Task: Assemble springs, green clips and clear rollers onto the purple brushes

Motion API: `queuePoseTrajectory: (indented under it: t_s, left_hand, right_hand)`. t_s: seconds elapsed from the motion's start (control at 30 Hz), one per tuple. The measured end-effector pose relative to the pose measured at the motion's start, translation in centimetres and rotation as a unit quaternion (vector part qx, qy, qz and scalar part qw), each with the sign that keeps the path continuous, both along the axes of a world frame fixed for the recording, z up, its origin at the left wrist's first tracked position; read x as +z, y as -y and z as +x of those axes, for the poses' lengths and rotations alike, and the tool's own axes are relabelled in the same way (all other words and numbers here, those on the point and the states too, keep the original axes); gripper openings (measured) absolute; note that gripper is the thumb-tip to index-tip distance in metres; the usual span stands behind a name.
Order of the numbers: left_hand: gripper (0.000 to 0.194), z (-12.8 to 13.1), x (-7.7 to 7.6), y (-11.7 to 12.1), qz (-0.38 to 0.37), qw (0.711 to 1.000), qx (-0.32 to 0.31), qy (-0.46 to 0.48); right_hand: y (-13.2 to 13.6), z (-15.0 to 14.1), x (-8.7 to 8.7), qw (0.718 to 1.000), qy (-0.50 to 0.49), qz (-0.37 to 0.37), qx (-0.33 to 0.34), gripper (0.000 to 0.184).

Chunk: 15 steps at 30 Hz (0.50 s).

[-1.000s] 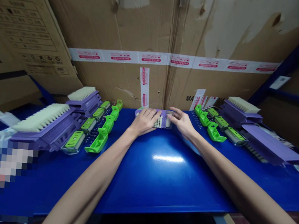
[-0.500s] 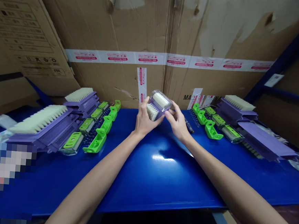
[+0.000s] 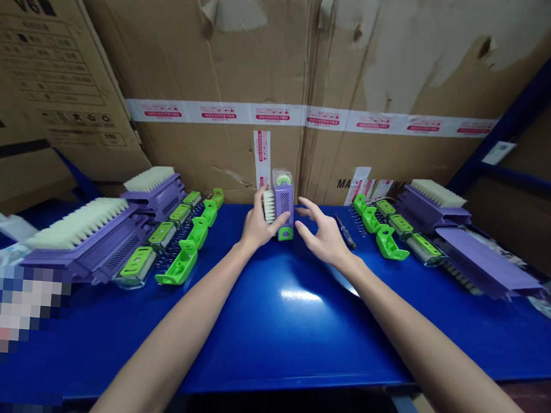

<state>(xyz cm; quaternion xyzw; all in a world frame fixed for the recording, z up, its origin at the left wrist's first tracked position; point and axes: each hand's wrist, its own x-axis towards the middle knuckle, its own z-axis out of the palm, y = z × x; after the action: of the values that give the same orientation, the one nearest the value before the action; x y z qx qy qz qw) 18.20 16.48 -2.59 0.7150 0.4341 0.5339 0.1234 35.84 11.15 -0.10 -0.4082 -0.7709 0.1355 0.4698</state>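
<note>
In the middle of the view, my left hand (image 3: 257, 223) is closed around a purple brush (image 3: 284, 198). White bristles face left, a clear cover with a roller sits at its top, and a green part shows at its lower end. The brush's perforated purple side is turned toward me. Just to its right, my right hand (image 3: 320, 230) holds nothing; its fingers are apart and do not touch the brush. A dark pen-like tool (image 3: 345, 231) lies on the blue table (image 3: 265, 333) beyond the right hand.
At left stand purple brush bodies (image 3: 82, 242), green-topped clear pieces (image 3: 161, 234), springs and green brackets (image 3: 181, 261). Similar purple bodies (image 3: 486, 258), clear pieces (image 3: 400, 225) and green brackets (image 3: 391, 242) lie at right. A cardboard wall (image 3: 210, 68) rises behind.
The brush has been turned from its roller-and-bristle face to its perforated side with the green end. My right hand has let go of it and opened.
</note>
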Motion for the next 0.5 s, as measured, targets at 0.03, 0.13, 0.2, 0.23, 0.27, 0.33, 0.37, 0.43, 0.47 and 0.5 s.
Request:
queuePoseTrajectory:
  t_s: [0.03,0.13,0.2,0.23,0.27,0.33,0.37,0.43,0.47,0.5]
  left_hand:
    - [0.080,0.1,0.0,0.0,-0.001,1.000,0.010,-0.006]
    - [0.085,0.4,0.0,0.2,0.000,0.999,0.047,-0.022]
    - [0.089,0.6,0.1,0.3,0.002,0.997,0.066,-0.035]
    - [0.091,0.6,0.1,0.3,0.003,0.996,0.073,-0.041]
    - [0.093,0.7,0.1,0.3,0.002,0.996,0.078,-0.045]
    - [0.095,0.7,0.1,0.4,-0.004,0.996,0.082,-0.047]
    - [0.096,0.6,0.1,0.3,-0.009,0.996,0.082,-0.044]
    - [0.098,0.6,0.0,0.3,-0.017,0.997,0.076,-0.027]
    - [0.100,0.6,0.0,0.2,-0.021,0.997,0.069,-0.014]
    - [0.101,0.5,0.0,0.1,-0.026,0.998,0.059,0.001]
  right_hand:
    - [0.2,0.2,0.6,0.999,0.023,0.029,-0.021,0.049]
    - [0.9,1.3,2.5,0.991,0.058,0.084,-0.081,0.040]
    - [1.5,2.6,3.8,0.984,0.080,0.095,-0.126,0.039]
    - [1.9,3.5,4.4,0.979,0.100,0.096,-0.151,0.039]
    - [2.4,4.5,4.8,0.971,0.123,0.094,-0.181,0.040]
    - [3.3,7.2,5.4,0.953,0.171,0.087,-0.236,0.041]
    - [3.8,8.8,5.5,0.941,0.196,0.079,-0.265,0.042]
    - [4.8,12.5,5.3,0.912,0.249,0.052,-0.322,0.045]
    - [5.3,14.4,5.1,0.894,0.276,0.032,-0.350,0.046]
    - [5.7,16.4,4.8,0.871,0.299,0.007,-0.389,0.047]
